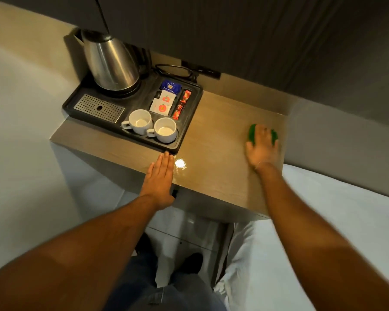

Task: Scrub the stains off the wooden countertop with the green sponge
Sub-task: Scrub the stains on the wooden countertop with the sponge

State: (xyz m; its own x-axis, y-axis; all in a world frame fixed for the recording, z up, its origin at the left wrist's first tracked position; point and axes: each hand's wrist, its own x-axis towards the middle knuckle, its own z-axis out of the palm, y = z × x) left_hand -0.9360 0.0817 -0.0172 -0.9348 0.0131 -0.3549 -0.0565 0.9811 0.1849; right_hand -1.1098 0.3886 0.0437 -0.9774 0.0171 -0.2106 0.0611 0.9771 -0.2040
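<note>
Green sponge [253,132] sits under our right hand [262,149], pressed flat against the wooden countertop [213,135] near its far right corner. Our palm and spread fingers cover most of it, so only a green edge shows on either side of the knuckles. The hand is blurred, and we cannot tell how firmly the fingers curl over the sponge's far side.

Our left hand [161,178] lies flat and open on the near edge of the countertop, fingers straight and held together, gripping nothing. The two hands are well apart, with a bare stretch of wood between them. Just to the right of the left fingertips a bright glare spot [180,163] shines on the surface, and the wood around it looks glossy.

Just beyond the left fingertips, almost touching them, is the near corner of a black tray [76,102]. On the tray, farther from the left hand, stand two white cups [154,126] side by side, both upright and with handles turned left. Beyond them lie sachets [163,102] in a compartment, with a row of red packets [181,105] in a narrow slot to their right. A steel kettle [109,61] stands at the tray's far left, and a metal drip grate [99,108] lies in front of it.

Below the hands, between our forearms, we see blue trousers [144,279] and dark shoes [192,261] on a pale floor.
</note>
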